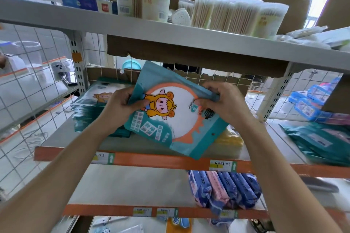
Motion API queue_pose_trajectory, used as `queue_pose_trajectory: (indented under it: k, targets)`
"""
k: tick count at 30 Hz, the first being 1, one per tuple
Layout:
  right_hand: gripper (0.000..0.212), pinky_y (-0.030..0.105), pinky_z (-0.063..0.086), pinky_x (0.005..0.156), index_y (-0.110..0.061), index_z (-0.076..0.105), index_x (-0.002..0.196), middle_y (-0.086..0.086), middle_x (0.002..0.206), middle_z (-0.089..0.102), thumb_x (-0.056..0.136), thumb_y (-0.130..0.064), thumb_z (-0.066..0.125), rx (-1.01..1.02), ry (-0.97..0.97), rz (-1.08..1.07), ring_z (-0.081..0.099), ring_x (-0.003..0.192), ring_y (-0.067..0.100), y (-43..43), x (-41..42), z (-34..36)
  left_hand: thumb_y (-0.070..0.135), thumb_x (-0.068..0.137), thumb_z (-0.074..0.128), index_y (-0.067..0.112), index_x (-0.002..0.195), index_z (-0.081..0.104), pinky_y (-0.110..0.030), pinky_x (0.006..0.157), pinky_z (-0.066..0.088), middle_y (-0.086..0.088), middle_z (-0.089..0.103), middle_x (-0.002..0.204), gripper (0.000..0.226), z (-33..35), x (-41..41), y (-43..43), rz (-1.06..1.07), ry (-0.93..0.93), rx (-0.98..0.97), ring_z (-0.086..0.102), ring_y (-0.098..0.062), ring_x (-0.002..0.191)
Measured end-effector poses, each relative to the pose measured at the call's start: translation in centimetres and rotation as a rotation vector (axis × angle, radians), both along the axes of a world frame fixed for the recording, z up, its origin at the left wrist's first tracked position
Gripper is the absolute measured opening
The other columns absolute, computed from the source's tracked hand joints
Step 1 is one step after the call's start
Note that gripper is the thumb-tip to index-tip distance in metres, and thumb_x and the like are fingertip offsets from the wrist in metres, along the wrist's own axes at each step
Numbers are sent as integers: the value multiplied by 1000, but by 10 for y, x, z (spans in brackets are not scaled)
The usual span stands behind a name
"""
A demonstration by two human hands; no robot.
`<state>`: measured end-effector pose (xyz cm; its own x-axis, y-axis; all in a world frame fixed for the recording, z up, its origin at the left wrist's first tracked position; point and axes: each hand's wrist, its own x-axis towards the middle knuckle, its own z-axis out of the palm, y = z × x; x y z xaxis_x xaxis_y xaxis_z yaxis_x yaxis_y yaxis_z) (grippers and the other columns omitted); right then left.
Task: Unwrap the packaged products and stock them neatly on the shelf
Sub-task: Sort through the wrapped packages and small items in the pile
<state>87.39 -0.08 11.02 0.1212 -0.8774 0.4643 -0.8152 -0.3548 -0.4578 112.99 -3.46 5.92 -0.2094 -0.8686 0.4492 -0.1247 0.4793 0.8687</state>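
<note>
I hold a teal packet [181,128] with a cartoon figure and an orange ring, tilted, above the middle shelf [161,161]. My left hand [121,108] grips its left edge, thumb on the front. My right hand [225,104] pinches its upper right edge. A stack of matching teal packets [89,111] lies on the shelf behind my left hand. More teal packets [320,143] lie in a loose pile on the shelf to the right. Something yellow [231,139] shows on the shelf under the held packet.
The upper shelf [132,26] carries cotton swab boxes [238,15] and small blue boxes [85,3]. Blue and pink wrapped packs [223,191] stand on the lower shelf. Wire mesh [37,85] closes the back and left side. Blue packs [310,102] lie far right.
</note>
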Motion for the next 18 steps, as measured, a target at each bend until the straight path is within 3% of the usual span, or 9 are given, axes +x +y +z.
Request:
queue_pose_trajectory:
  k: [4, 8, 11, 13, 15, 18]
  targets:
    - [34, 5, 41, 54, -27, 60, 108, -20, 84, 59, 78, -28, 75, -3, -192, -84, 53, 69, -11, 3, -15, -22, 6, 85, 61, 20, 86, 62, -32, 70, 54, 14, 71, 74, 14, -23, 10, 2, 130, 51, 55, 66, -6, 71]
    - [38, 29, 52, 70, -24, 57, 105, -17, 71, 65, 73, -24, 79, 24, -545, -125, 65, 75, 6, 0, -27, -46, 1, 86, 57, 19, 89, 62, -31, 67, 58, 11, 72, 75, 19, -36, 16, 11, 181, 331, 191, 68, -7, 69]
    - [31, 15, 50, 60, -17, 58, 102, -12, 66, 67, 76, -12, 75, 129, -691, -49, 63, 63, -4, 2, -17, -67, 3, 81, 58, 16, 92, 61, -25, 60, 58, 9, 73, 77, 18, -40, 13, 20, 188, 572, 301, 69, -8, 70]
    - [31, 16, 50, 61, -15, 59, 102, -11, 66, 69, 76, -7, 74, 212, -807, -12, 66, 66, 2, 2, -5, -83, 4, 79, 59, 19, 92, 60, -22, 57, 56, 9, 72, 81, 20, -43, 9, 24, 218, 692, 365, 68, -7, 72]
    - [35, 18, 50, 61, -18, 58, 105, -6, 78, 70, 75, -12, 76, 289, -859, -12, 66, 73, 11, 0, 7, -97, 1, 82, 58, 20, 93, 60, -23, 58, 55, 6, 69, 89, 22, -47, 1, 28, 249, 779, 419, 66, -9, 77]
    - [48, 17, 53, 61, -15, 56, 111, -8, 79, 71, 69, -25, 76, 390, -996, 54, 68, 69, 7, 1, 28, -108, 0, 82, 58, 19, 98, 58, -24, 58, 55, 3, 67, 96, 25, -53, -13, 35, 227, 855, 456, 64, -12, 83]
